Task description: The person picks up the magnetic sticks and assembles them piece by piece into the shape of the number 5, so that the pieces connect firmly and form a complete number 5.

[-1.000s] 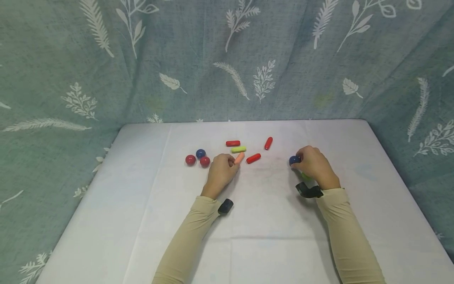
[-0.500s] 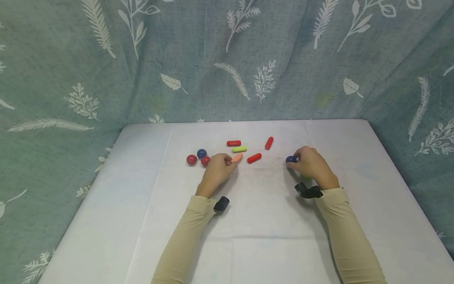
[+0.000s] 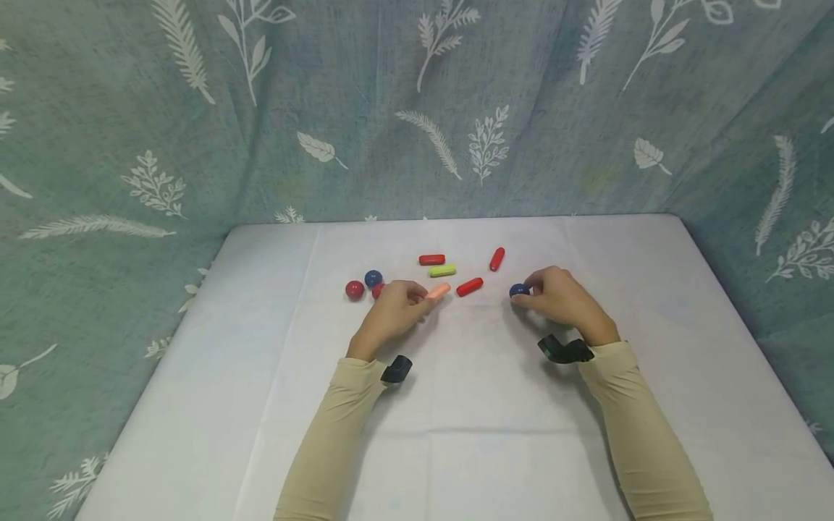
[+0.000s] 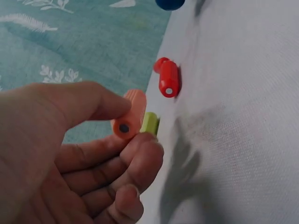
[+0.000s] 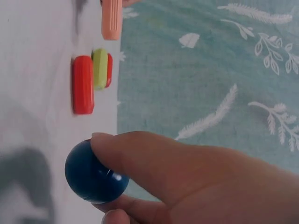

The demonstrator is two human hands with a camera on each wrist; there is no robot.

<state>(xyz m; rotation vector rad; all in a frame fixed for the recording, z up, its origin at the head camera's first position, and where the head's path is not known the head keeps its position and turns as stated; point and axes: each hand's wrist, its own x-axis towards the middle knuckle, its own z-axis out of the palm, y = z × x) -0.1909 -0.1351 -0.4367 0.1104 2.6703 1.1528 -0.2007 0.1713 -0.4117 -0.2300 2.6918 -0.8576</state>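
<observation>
My left hand (image 3: 389,315) pinches an orange magnetic building stick (image 3: 439,291) between thumb and fingers. In the left wrist view, a dark round inset shows in the near end of the orange stick (image 4: 132,112). A glossy blue ball (image 3: 518,289) is gripped by my right hand (image 3: 565,298); the right wrist view has the thumb over the blue ball (image 5: 88,171) and fingertips beneath it. Between stick and ball is a gap. A red stick (image 3: 470,287) lies on the white cloth just beyond the orange stick's tip.
Behind the left hand lie a red stick (image 3: 431,260) and a yellow-green stick (image 3: 443,270). Another red stick (image 3: 497,259) lies farther right. Left of the hand sit a red ball (image 3: 355,291), a blue ball (image 3: 373,278) and a half-hidden red ball (image 3: 376,291). Something green (image 3: 568,328) shows under the right wrist.
My right hand has carried the blue ball leftward, narrowing the gap to the orange stick. My left hand has shifted slightly left, and the orange stick has turned flatter.
</observation>
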